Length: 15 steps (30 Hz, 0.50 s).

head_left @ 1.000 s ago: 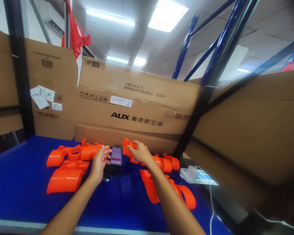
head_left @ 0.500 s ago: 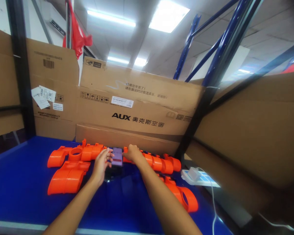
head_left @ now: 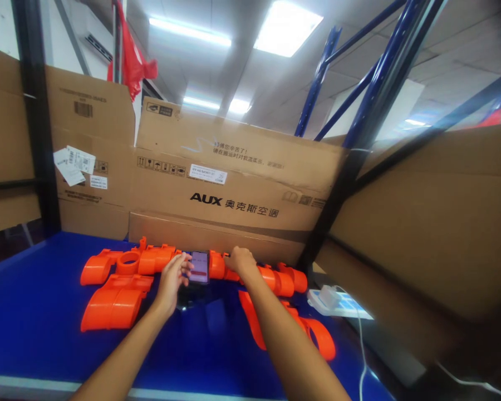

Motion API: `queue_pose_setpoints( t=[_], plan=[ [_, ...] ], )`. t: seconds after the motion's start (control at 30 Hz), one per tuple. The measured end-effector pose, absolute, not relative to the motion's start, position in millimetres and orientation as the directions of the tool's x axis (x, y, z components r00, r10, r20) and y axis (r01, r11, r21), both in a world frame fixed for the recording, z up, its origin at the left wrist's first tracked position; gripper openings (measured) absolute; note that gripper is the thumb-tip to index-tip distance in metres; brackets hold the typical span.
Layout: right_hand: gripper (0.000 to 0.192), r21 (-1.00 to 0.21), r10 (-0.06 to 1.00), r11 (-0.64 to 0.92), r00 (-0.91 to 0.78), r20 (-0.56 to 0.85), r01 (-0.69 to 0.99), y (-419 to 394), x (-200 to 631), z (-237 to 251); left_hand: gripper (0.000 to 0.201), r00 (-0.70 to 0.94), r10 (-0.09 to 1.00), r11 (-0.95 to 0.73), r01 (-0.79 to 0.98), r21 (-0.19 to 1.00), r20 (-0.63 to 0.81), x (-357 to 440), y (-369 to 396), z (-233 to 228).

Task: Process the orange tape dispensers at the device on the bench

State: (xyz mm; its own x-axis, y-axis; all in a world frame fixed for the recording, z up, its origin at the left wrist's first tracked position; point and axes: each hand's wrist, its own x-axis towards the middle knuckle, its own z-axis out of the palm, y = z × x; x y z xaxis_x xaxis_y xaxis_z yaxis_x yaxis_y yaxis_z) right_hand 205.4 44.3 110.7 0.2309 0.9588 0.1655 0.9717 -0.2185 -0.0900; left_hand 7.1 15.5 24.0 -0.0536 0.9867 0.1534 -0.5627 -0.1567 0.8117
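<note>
A phone (head_left: 199,267) with a lit screen stands at the back of the blue table, between rows of orange plastic ring-shaped parts. My left hand (head_left: 175,277) is open just left of the phone, its fingers apart and the fingertips close to the phone's edge. To the phone's right, my right hand (head_left: 242,262) has its fingers curled, over the right row of orange rings (head_left: 267,277). Whether anything is inside those fingers is hidden. The left row of orange rings (head_left: 155,260) lies beside my left hand.
Larger orange rings (head_left: 112,303) lie at the left, and more orange rings (head_left: 322,337) lie beyond my right forearm. A cardboard panel (head_left: 234,189) walls the back of the blue table (head_left: 33,317). At the right are a white power strip (head_left: 338,303) with a cable and a dark post (head_left: 329,223).
My right hand has moved right, away from the phone, uncovering an orange ring beside it. My left hand and the phone have stayed nearly where they were.
</note>
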Motion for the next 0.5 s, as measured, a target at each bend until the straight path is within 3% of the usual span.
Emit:
queue_pose_setpoints(
  t=[0.3,0.5],
  plan=[
    [0.033,-0.079,0.962,-0.214,0.224,0.159,0.974,38,202,105,0.046,-0.042,0.988,-0.146,-0.559,0.816,0.148,7,15,25],
    [0.041,-0.094,0.951,-0.205,0.221,0.217,0.974,30,203,117,0.043,-0.030,0.988,-0.143,-0.560,0.816,0.153,8,13,27]
  ],
)
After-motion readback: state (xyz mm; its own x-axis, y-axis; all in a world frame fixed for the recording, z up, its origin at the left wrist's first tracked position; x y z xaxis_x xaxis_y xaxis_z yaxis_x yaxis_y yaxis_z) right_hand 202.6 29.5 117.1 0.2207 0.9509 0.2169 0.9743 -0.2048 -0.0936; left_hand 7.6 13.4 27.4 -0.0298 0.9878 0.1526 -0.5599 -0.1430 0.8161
